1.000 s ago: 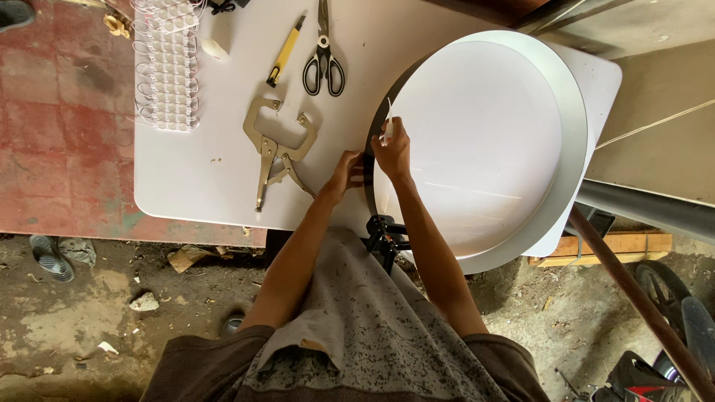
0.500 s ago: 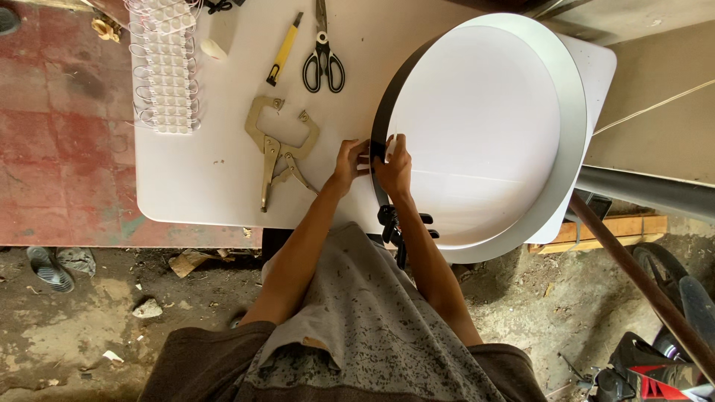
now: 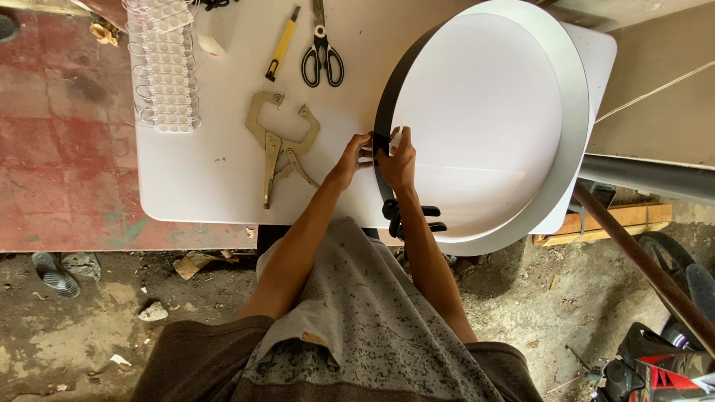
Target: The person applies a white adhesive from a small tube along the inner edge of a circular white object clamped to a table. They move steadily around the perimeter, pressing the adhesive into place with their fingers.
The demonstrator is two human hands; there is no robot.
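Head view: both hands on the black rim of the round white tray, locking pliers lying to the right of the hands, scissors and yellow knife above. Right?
Not quite. In the head view the locking pliers lie to the left of the hands, not the right. The rest holds: left hand and right hand are on the black rim of the round white tray, with scissors and yellow knife above.

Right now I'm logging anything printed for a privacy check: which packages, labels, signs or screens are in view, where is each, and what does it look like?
No packages, labels or screens show.
Round sign blank: lies on the white table, right half; white face, dark rim band on its left edge, which both hands pinch, the left hand and the right hand.
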